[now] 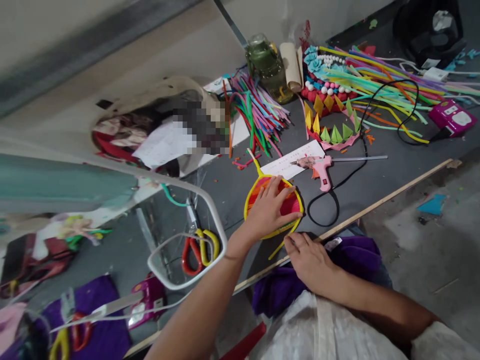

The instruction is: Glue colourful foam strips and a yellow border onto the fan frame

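A round, leaf-like piece (290, 204) with a pink and orange middle and a yellow pipe cleaner rim lies on the grey table. My left hand (270, 206) rests flat on it with fingers spread. From its top, a yellow stem (258, 166) sticks out. A loose yellow pipe cleaner end (276, 250) points down toward the table edge. My right hand (312, 261) lies over the wooden edge strip, fingers loosely stretched, its fingertips close to that end; whether they touch it I cannot tell. A pink glue gun (318, 167) with a glue stick in its back lies just beyond.
Several pipe cleaners lie in a bundle (258, 107) and a larger pile (386, 82) at the back. A paper crown (337, 142), green bottle (268, 67) and purple box (452, 118) stand there too. Scissors (192, 255) and a white-framed lamp or mirror (221, 220) are at left. A black cord (337, 200) loops nearby.
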The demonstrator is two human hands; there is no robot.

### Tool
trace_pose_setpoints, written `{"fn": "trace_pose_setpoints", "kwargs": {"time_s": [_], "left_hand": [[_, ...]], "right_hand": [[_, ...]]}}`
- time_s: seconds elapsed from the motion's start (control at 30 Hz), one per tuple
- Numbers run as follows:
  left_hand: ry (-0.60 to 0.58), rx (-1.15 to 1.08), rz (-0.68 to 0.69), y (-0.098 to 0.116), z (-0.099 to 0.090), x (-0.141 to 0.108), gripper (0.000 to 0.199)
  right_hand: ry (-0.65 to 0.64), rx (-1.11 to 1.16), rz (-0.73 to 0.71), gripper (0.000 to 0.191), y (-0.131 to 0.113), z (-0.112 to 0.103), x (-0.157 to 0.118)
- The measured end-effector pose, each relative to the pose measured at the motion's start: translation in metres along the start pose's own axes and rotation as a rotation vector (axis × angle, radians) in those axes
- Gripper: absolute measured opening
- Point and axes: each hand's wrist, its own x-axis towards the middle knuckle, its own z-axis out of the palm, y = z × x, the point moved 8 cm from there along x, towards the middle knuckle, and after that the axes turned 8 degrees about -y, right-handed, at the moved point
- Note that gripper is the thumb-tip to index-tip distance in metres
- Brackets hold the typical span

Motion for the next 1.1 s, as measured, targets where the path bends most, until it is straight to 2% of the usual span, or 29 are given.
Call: {"fn": "trace_pose_setpoints", "kwargs": {"time_s": [0.17,0.27,0.47,0.53,0.7,0.83,0.97,1.1], "left_hand": [[-0.009,0.01,-0.005,-0.001,0.001,0.001,0.079],[-0.007,0.019,-0.02,-0.001,0.003,0.001,0.08],[0.021,0.03,-0.046,0.002,0.003,-0.001,0.08],[0.023,0.03,-0.053,0.004,0.002,-0.002,0.081],[0.067,0.018,-0.044,0.008,-0.002,-0.005,0.088],[0.1,0.038,-0.019,0.006,-0.002,-0.007,0.088],[0.119,0.068,-0.027,0.003,0.002,-0.008,0.087],[0.177,0.088,-0.024,0.0,0.005,-0.01,0.081]], "right_hand": [[-0.001,0.018,-0.032,0.04,0.003,0.0,-0.002],[0.075,0.01,-0.061,0.034,0.012,-0.009,-0.008],[0.426,-0.005,0.012,0.027,0.062,-0.054,-0.019],[0.466,-0.01,0.007,0.026,0.071,-0.066,-0.015],[0.525,-0.03,-0.027,0.024,0.074,-0.084,-0.004],[0.62,-0.072,0.003,0.021,0.094,-0.107,0.0],[0.612,-0.177,0.059,0.022,0.12,-0.125,0.009],[0.544,-0.191,0.134,0.031,0.131,-0.12,0.02]]}}
